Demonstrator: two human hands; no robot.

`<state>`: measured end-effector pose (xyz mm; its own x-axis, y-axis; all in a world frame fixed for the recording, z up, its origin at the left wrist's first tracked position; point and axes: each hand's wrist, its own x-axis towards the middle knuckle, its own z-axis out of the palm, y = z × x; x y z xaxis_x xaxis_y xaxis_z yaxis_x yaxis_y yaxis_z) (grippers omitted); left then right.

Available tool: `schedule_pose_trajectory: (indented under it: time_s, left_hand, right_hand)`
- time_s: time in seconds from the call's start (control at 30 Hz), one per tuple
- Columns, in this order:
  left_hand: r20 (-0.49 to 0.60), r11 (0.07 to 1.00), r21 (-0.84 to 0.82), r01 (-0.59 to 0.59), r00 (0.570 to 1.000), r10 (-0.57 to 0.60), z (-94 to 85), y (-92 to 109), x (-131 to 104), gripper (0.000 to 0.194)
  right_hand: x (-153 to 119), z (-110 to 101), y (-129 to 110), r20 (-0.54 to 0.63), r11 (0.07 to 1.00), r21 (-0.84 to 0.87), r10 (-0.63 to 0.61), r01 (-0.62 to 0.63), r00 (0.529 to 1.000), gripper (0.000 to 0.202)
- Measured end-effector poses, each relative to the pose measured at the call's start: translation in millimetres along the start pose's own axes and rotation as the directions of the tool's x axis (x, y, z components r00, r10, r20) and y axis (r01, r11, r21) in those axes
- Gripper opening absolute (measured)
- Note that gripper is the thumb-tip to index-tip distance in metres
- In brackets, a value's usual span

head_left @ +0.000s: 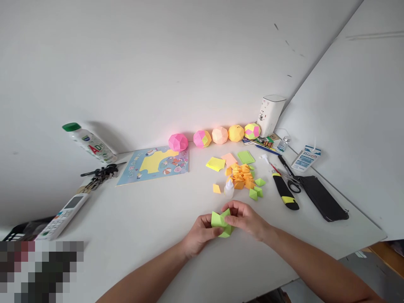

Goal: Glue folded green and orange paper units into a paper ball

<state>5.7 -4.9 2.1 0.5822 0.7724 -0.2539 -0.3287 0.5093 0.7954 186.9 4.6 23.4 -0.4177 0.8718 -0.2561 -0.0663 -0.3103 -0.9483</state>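
Observation:
A folded light-green paper piece (221, 220) is held between both hands above the white table, its pointed flaps spread. My left hand (202, 234) grips its left and lower edge, thumb on the front. My right hand (244, 218) pinches the upper right part between thumb and fingers. Beyond the hands stand a small clear glue bottle (229, 190) and a heap of folded orange pieces (241, 176). Several folded green pieces (253, 194) lie to the right of the heap. One flat orange piece (216, 188) rests left of the bottle.
Paper balls (220, 135) line the wall beside a white container (271, 115). Sticky-note pads (215, 163) lie behind the heap. A cutter (285, 190), scissors (294, 186) and black pouch (323, 198) are right; a picture board (132, 173), bottle (91, 143), keys (102, 173) and remote (63, 215) left.

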Motion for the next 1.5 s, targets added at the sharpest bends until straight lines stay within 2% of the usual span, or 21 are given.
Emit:
schedule_pose_trajectory:
  time_s: [0.07, 0.17, 0.3, 0.47, 0.67, 0.77, 0.83, 0.87, 0.97, 1.03, 1.1, 1.23, 1.33, 1.5]
  left_hand:
    - [0.012, 1.000, 0.029, -0.011, 1.000, 0.011, -0.1, -1, 0, 0.022]
    - [-0.033, 0.998, 0.044, -0.038, 0.999, 0.039, 1.6, -3, 1, 0.028]
    - [-0.104, 0.997, 0.035, -0.068, 0.992, 0.071, 5.8, -2, 1, 0.031]
    - [-0.059, 0.990, 0.104, -0.090, 0.994, 0.097, 7.2, 1, 0, 0.023]
    - [-0.055, 0.991, 0.040, -0.127, 0.990, 0.130, 6.3, -1, 1, 0.028]
    - [-0.016, 0.988, 0.001, -0.154, 0.988, 0.154, 6.6, 0, 1, 0.028]
    - [0.012, 0.987, -0.005, -0.158, 0.987, 0.158, 6.2, 0, 1, 0.027]
    - [0.022, 0.988, -0.010, -0.153, 0.988, 0.154, 5.9, 1, 1, 0.026]
    - [0.037, 0.988, -0.043, -0.148, 0.988, 0.150, 4.3, 0, 1, 0.022]
    - [0.030, 0.989, -0.052, -0.141, 0.989, 0.143, 3.2, -1, 1, 0.021]
    - [0.009, 0.992, -0.047, -0.118, 0.993, 0.119, 2.7, -2, 1, 0.022]
    - [-0.017, 0.995, -0.042, -0.085, 0.996, 0.084, 4.2, -1, 1, 0.023]
    - [0.001, 0.991, -0.032, -0.127, 0.992, 0.127, 6.3, 2, 1, 0.024]
    - [0.000, 0.992, -0.020, -0.124, 0.992, 0.124, 5.4, 1, 1, 0.023]
  right_hand:
    - [0, 0, 0, 0.012, 1.000, 0.012, -0.010, 0.010, 1.000, 0.033]
    - [-1, -2, 0, 0.006, 0.999, 0.013, -0.040, 0.039, 0.999, 0.034]
    - [-3, -1, 0, 0.023, 0.993, -0.090, -0.071, 0.073, 0.997, 0.035]
    - [-8, 2, 1, 0.062, 0.968, -0.231, -0.090, 0.102, 0.994, 0.033]
    - [-6, -1, -9, 0.070, 0.998, -0.054, -0.034, 0.038, 0.997, 0.039]
    - [-4, -8, -14, -0.002, 0.993, -0.087, -0.086, 0.085, 0.996, 0.031]
    - [-2, -15, -16, -0.089, 0.953, -0.257, -0.190, 0.162, 0.978, 0.025]
    - [-1, -19, -17, -0.139, 0.904, -0.378, -0.266, 0.197, 0.954, 0.022]
    - [3, -34, -20, -0.238, 0.661, -0.722, -0.516, 0.205, 0.823, 0.014]
    - [6, -45, -21, -0.243, 0.512, -0.844, -0.629, 0.158, 0.739, 0.012]
    - [10, -56, -22, -0.226, 0.426, -0.896, -0.684, 0.128, 0.693, 0.010]
    - [18, -67, -20, -0.234, 0.425, -0.896, -0.697, 0.128, 0.678, 0.010]
    - [21, -61, -15, -0.216, 0.435, -0.885, -0.701, 0.167, 0.680, 0.013]
    - [28, -42, 3, -0.092, 0.468, -0.823, -0.669, 0.322, 0.738, 0.031]
